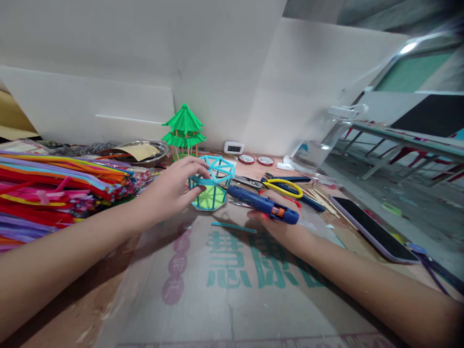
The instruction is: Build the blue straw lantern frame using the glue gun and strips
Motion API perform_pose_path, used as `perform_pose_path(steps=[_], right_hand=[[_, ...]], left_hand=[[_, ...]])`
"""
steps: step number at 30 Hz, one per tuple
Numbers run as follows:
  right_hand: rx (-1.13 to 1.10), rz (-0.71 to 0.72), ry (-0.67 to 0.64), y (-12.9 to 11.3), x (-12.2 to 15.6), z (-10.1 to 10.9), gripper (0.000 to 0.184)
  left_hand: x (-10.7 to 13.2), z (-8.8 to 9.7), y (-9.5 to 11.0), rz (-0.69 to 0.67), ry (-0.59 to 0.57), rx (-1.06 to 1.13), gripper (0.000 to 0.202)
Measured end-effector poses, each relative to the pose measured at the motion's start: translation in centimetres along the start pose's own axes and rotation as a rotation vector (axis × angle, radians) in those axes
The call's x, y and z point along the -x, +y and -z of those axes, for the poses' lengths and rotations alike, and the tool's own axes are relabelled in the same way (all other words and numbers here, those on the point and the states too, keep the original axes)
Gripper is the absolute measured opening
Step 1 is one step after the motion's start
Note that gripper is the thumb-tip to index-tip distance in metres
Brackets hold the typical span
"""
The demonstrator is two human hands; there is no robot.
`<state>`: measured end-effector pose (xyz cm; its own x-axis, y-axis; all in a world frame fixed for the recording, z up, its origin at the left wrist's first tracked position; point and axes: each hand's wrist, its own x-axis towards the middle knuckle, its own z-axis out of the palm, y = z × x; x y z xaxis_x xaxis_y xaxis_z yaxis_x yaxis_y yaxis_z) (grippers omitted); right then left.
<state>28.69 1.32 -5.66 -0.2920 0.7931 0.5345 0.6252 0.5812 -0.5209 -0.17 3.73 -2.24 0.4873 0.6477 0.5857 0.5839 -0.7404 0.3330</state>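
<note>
A small light-blue frame of pipe-cleaner-like sticks (221, 169) stands on the covered table, with a spoked top and a light-green base (209, 198). My left hand (177, 186) holds its upper left rim between thumb and fingers. In my right hand (281, 224) is a dark-blue hot glue gun (261, 202), its nozzle pointing left at the frame's right upper edge. Whether the nozzle touches the frame cannot be made out. A loose blue stick (234, 227) lies just in front. Behind stands a green two-tiered pagoda model (184, 125).
Bundles of coloured pipe cleaners (65, 188) fill the left side, near a metal bowl (155, 151). Yellow-handled scissors (286, 186), dark-handled pliers (311, 198), a phone (373, 227) and a clear bottle (319, 140) lie or stand rightward. A digital timer (234, 147) sits at the back.
</note>
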Motion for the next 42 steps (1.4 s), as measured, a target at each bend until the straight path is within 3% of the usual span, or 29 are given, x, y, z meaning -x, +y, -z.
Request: perform_pose_path(steps=[8, 14, 17, 20, 23, 28, 32, 38, 42], right_hand=[[0.013, -0.072, -0.051, -0.3, -0.4, -0.1, 0.023], [-0.102, -0.014, 0.108, 0.5, -1.4, 1.8, 0.021], [-0.166, -0.034, 0.094, 1.9, -3.7, 2.4, 0.025], [-0.094, -0.109, 0.029, 3.6, -7.2, 2.1, 0.03], [0.026, -0.299, 0.005, 5.1, -10.8, 0.9, 0.029], [0.049, -0.387, -0.041, 6.7, -13.9, -2.0, 0.016], [0.039, -0.399, -0.057, 7.1, -13.9, -2.9, 0.014], [-0.032, -0.316, -0.057, 6.2, -11.9, -0.4, 0.034], [0.071, -0.335, -0.064, 6.6, -11.6, -0.1, 0.033]], left_hand=[[-0.1, 0.0, -0.4, -0.03, 0.0, 0.006, 0.018], [-0.6, 0.8, -2.0, -0.063, 0.001, -0.009, 0.017], [-0.7, 1.1, -2.6, -0.085, -0.017, 0.009, 0.016], [-0.7, 1.2, -2.3, -0.096, -0.043, 0.026, 0.018], [-0.6, 1.2, -1.7, -0.104, -0.075, 0.043, 0.02], [-0.6, 1.1, -1.4, -0.114, -0.094, 0.073, 0.019], [-0.7, 1.1, -1.7, -0.118, -0.087, 0.073, 0.018], [-0.7, 1.1, -1.8, -0.103, -0.084, 0.067, 0.018], [-0.6, 1.1, -1.7, -0.113, -0.076, 0.072, 0.018]])
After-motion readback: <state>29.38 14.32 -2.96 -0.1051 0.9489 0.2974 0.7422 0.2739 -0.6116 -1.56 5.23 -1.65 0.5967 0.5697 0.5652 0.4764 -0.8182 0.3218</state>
